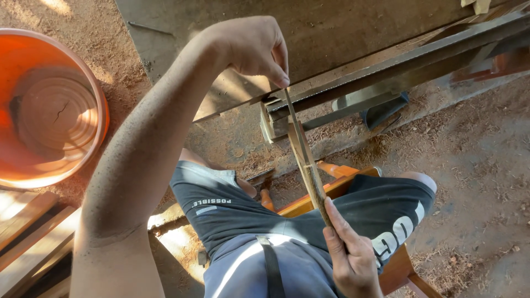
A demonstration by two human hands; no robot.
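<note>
Holding a long, thin file (303, 157) at both ends, I have it laid slantwise across the toothed edge of a long saw blade (397, 66) that runs from the middle of the view up toward the top right. My left hand (251, 47) is up at the far tip, fingers curled in and the thumb and forefinger pinched shut on the narrow metal end, right where it meets the blade. My right hand (350, 254) is down low near my lap, fingers closed around the wooden handle end, with the forefinger stretched along it. The file slopes from the blade down toward me, passing over my knees. The blade sits clamped in a small wooden block (270, 118) against a big flat board (342, 27) behind it. I am seated on an orange wooden stool (403, 270), whose frame shows between my legs and under my right thigh, and I am wearing dark shorts (232, 212). To my left stands an orange plastic bucket (49, 105) with a crack in its bottom, well apart from the file. Sawdust (475, 165) lies all over the dirt ground, thickest just below the blade. Some wooden planks (27, 232) lie at the lower left.
</note>
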